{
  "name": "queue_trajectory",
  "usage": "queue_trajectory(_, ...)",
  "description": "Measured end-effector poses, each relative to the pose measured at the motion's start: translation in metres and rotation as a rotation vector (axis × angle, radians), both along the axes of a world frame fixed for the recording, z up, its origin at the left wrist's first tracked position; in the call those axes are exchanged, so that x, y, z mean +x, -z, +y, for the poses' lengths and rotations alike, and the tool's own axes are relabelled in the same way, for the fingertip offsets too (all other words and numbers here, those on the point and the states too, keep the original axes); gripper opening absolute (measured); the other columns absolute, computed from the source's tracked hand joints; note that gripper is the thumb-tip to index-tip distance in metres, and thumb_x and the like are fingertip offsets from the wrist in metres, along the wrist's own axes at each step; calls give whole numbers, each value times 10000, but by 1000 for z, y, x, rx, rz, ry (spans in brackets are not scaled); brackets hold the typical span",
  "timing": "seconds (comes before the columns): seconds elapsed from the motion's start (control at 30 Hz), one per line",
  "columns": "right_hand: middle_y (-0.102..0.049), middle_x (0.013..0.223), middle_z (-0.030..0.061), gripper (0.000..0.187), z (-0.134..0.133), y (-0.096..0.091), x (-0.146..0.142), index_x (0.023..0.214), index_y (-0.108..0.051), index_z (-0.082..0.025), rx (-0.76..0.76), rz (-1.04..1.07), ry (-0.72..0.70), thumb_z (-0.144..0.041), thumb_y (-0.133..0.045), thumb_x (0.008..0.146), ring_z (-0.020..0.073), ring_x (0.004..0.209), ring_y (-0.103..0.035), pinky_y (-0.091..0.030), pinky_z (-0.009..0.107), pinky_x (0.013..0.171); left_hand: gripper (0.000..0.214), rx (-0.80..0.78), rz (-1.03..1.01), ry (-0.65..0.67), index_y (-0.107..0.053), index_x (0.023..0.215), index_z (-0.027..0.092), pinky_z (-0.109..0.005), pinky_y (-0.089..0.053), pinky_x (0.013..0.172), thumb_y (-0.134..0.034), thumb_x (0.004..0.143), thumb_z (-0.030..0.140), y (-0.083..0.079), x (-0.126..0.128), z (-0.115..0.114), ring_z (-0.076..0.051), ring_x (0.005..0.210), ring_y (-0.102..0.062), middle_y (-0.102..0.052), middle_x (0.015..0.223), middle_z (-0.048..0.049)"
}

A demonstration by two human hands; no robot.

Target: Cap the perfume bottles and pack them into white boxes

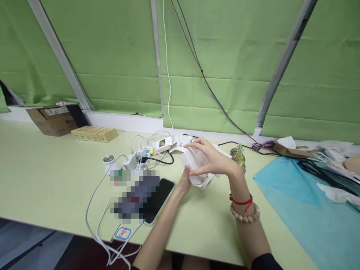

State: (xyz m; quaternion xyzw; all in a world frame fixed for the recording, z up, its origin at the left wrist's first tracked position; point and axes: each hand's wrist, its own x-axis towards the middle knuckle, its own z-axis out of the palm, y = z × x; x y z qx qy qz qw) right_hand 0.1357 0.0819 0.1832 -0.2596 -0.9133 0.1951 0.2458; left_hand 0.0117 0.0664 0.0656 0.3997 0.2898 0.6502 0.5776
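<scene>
A white thin-walled paper box (193, 162) is between my hands above the table's middle. My left hand (184, 182) grips its lower left side, thumb pointing up along the wall. From the right, my right hand (212, 159) arches over the box, fingers on the far side and thumb on the near side. Below the held box, more folded white card (206, 182) shows, partly covered by it. Just behind, further white boxes and flaps (181, 140) lie on the table, partly hidden by my right hand.
Left of my hands are a power strip with plugs (143, 159), a phone (160, 198) and white cables. Yellowish bottles (239, 155) stand to the right, near a blue sheet (303, 206). Small tan boxes (94, 134) and a cardboard carton (53, 120) sit back left.
</scene>
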Motion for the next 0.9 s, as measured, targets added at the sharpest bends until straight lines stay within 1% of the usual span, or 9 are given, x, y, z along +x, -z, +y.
queue_trajectory(0.2, -410, 1277, 143, 904, 13, 14, -3, 1344, -407, -178, -33, -162, 112, -497, -761, 577, 307, 1262, -350, -343, 481, 1031, 966, -36, -45, 14, -560, 1206, 175, -495, -487, 910, -578, 497, 829, 6, 2, -1, -360, 1151, -544, -599, 1235, -155)
queue_trajectory(0.3, -376, 1369, 124, 969, 14, 17, -7, 1400, -324, -224, -6, -162, 76, -450, -773, 572, 306, 1331, -278, -274, 491, 1081, 929, -14, -19, 21, -563, 1203, 182, -499, -512, 854, -559, 531, 825, 8, 7, 1, -354, 1069, -594, -611, 1212, -146)
queue_trajectory(0.37, -355, 1417, 89, 949, 12, 17, -11, 1406, -307, -267, 12, -135, 22, -410, -768, 589, 283, 1349, -266, -247, 474, 1099, 856, -1, 42, 40, -609, 1120, 163, -493, -529, 802, -555, 562, 810, 12, 11, 3, -332, 939, -644, -674, 1051, -144)
queue_trajectory(0.47, -478, 1331, 73, 809, 8, 14, -17, 1353, -393, -283, -71, -160, 0, -362, -748, 630, 253, 1250, -420, -327, 443, 1044, 696, -2, 102, 121, -648, 968, 157, -471, -547, 715, -566, 621, 754, 21, 16, 4, -287, 754, -666, -681, 814, -108)
queue_trajectory(0.57, -608, 1129, 73, 680, 9, 14, -18, 1289, -479, -257, -183, -213, 37, -340, -729, 662, 216, 1001, -574, -446, 377, 884, 593, 9, 149, 157, -629, 948, 163, -439, -540, 670, -527, 709, 697, 28, 20, 3, -263, 716, -668, -653, 768, -77)
queue_trajectory(0.6, -620, 1088, 69, 637, 10, 14, -17, 1267, -501, -251, -189, -194, 47, -353, -718, 677, 200, 937, -588, -463, 351, 833, 567, 13, 193, 125, -614, 966, 160, -431, -533, 682, -518, 735, 669, 29, 20, 3, -260, 738, -669, -645, 778, -73)
queue_trajectory(0.67, -629, 1016, 57, 576, 12, 15, -16, 1242, -520, -241, -172, -103, 55, -406, -685, 716, 175, 859, -592, -471, 315, 770, 534, 21, 322, -24, -565, 1037, 160, -422, -520, 739, -580, 730, 597, 31, 20, 3, -265, 846, -658, -636, 875, -80)
queue_trajectory(0.8, -626, 828, 29, 480, 16, 14, -11, 1276, -479, -212, -111, 56, 92, -426, -518, 848, 156, 757, -587, -469, 308, 742, 792, 44, 624, -457, -403, 1198, 213, -429, -460, 892, -784, 544, 448, 33, 16, 4, -288, 1142, -514, -520, 1203, -124)
queue_trajectory(0.9, -621, 988, 65, 412, 20, 15, -7, 1234, -520, -218, 23, 69, 167, -321, -516, 834, 185, 915, -582, -454, 333, 833, 845, 28, 733, -664, -346, 1215, 224, -431, -418, 941, -791, 528, 433, 36, 14, 7, -279, 1202, -441, -451, 1247, -123)
